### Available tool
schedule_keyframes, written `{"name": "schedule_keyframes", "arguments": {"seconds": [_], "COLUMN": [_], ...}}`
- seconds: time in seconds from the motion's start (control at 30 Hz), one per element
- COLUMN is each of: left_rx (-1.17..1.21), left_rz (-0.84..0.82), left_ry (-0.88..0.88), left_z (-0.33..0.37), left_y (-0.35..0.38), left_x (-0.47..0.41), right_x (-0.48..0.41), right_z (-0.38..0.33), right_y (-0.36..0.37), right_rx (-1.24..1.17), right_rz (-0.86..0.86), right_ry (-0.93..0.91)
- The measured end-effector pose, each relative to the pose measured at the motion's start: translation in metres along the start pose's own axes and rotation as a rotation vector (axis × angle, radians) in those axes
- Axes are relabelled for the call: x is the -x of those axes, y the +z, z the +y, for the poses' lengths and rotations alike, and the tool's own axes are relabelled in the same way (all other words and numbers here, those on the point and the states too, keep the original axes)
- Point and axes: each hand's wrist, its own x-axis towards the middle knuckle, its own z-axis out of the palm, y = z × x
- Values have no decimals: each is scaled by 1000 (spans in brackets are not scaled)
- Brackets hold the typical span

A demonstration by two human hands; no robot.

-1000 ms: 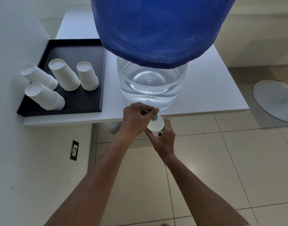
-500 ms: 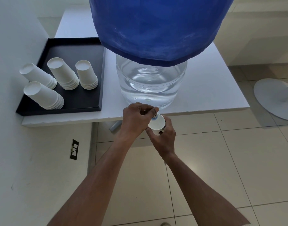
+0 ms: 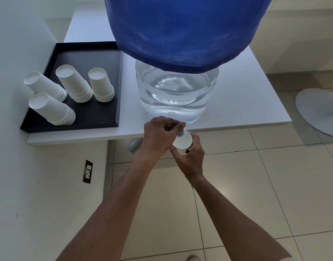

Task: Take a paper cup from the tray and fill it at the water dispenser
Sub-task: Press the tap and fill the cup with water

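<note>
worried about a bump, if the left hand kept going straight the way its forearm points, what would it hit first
Probably the clear water bottle. The left hand, at the tap, points up-frame at its base; depth is unclear.

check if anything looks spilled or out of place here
Nothing looks spilled. The four stacks of white paper cups stand upside down on the black tray, and the right hand holds one white paper cup under the tap that the left hand works.
</note>
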Motion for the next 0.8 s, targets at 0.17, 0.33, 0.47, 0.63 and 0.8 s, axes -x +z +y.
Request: {"name": "schedule_keyframes", "arguments": {"seconds": [0.17, 0.33, 0.47, 0.63, 0.8], "left_rx": [-3, 0, 4, -16, 87], "left_rz": [-1, -3, 4, 23, 36], "left_ry": [6, 8, 6, 17, -119], "left_z": [0, 0, 0, 1, 2], "left_y": [0, 1, 2, 2, 6], "left_x": [-1, 0, 0, 4, 8], "right_x": [0, 0, 0, -2, -3], "right_z": [-1, -3, -3, -4, -5], "right_y": [0, -1, -2, -4, -6], "right_rx": [-1, 9, 9, -1, 1], "right_rz": [-1, -1, -16, -20, -22], "right_ry": [6, 10, 18, 36, 28]}}
